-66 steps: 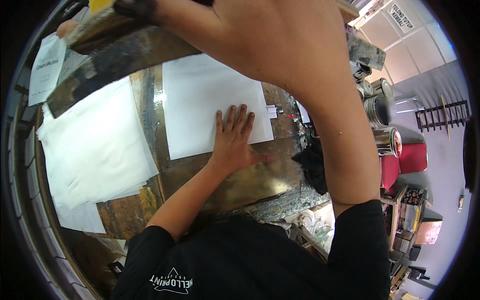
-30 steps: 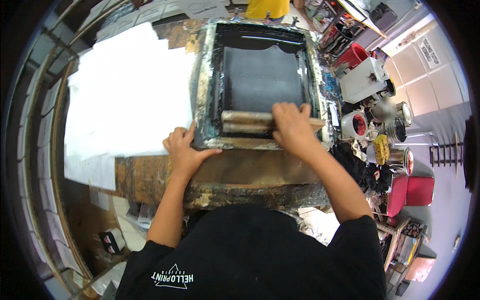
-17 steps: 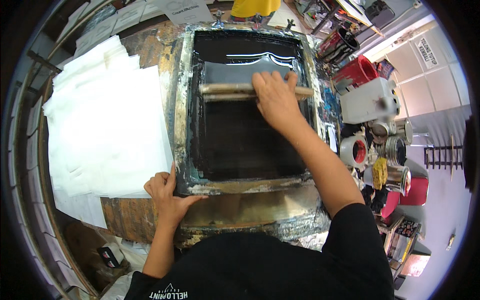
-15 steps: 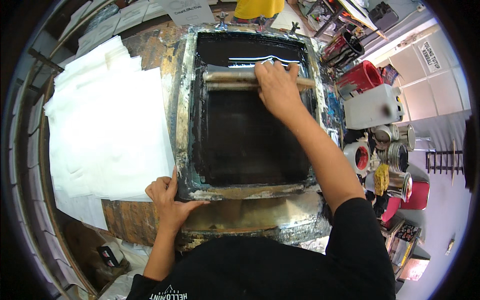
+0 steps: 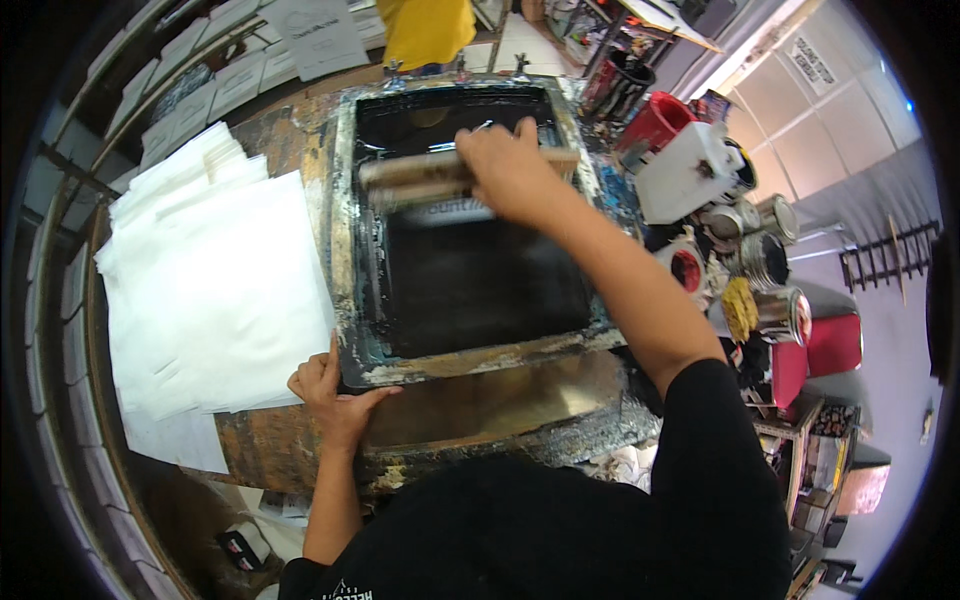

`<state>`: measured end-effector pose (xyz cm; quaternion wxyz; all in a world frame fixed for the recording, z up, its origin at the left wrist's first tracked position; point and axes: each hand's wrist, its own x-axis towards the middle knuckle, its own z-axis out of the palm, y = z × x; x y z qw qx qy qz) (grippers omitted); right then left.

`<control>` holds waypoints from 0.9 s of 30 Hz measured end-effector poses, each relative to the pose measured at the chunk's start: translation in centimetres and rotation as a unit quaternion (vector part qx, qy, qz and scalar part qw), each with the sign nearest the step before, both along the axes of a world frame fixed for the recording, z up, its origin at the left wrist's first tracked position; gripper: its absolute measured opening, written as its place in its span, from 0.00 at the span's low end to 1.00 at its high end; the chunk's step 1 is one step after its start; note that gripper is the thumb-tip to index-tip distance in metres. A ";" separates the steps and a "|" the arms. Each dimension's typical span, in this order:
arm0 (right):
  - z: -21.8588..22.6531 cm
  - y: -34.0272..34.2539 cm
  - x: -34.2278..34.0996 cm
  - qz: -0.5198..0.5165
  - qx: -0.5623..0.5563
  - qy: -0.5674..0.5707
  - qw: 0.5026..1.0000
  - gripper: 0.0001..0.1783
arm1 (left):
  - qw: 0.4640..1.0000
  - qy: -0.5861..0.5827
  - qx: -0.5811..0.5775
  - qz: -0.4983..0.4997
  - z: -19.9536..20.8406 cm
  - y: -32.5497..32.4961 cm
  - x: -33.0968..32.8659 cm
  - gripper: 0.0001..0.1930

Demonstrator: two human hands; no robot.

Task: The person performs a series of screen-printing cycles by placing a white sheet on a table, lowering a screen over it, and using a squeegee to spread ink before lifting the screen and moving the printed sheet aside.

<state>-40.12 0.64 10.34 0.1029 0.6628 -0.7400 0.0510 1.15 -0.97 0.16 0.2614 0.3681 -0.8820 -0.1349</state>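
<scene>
My right hand (image 5: 510,175) is closed over the wooden handle of a squeegee (image 5: 410,175), which spans the far part of a screen-printing frame (image 5: 345,240). The squeegee is blurred and slightly slanted, its left end nearer me. Dark ink coats the mesh (image 5: 485,285), with a glossy pool beyond the squeegee. Pale lettering shows just on the near side of the blade. My left hand (image 5: 335,395) holds the frame's near left corner, index finger along the side, thumb along the front edge, other fingers curled. Beside it lies a stack of white sheets (image 5: 220,300).
Right of the frame stand a red bucket (image 5: 660,120), a white jerrycan (image 5: 685,175) and several tins (image 5: 765,255). A yellow sponge (image 5: 739,308) sits among them. Racks (image 5: 65,400) line the left side. A person in yellow (image 5: 428,30) stands beyond the table.
The whole view has turned and shifted. The squeegee is now more slanted and blurred, and pale lettering shows below it. My left hand stays at the frame's corner.
</scene>
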 end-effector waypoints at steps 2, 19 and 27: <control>1.0 5.7 3.9 0.033 -0.013 -0.029 0.999 0.31 | 0.998 0.028 0.047 -0.005 -0.2 0.1 -0.1 0.64; 16.6 8.2 9.3 -0.032 -0.298 0.062 0.952 0.21 | 0.778 0.591 0.128 -0.170 10.4 -8.3 -10.3 0.40; 21.0 5.1 7.2 -0.049 -0.292 0.090 0.951 0.28 | 0.995 0.088 -0.015 -0.044 -1.2 -21.8 -22.4 0.15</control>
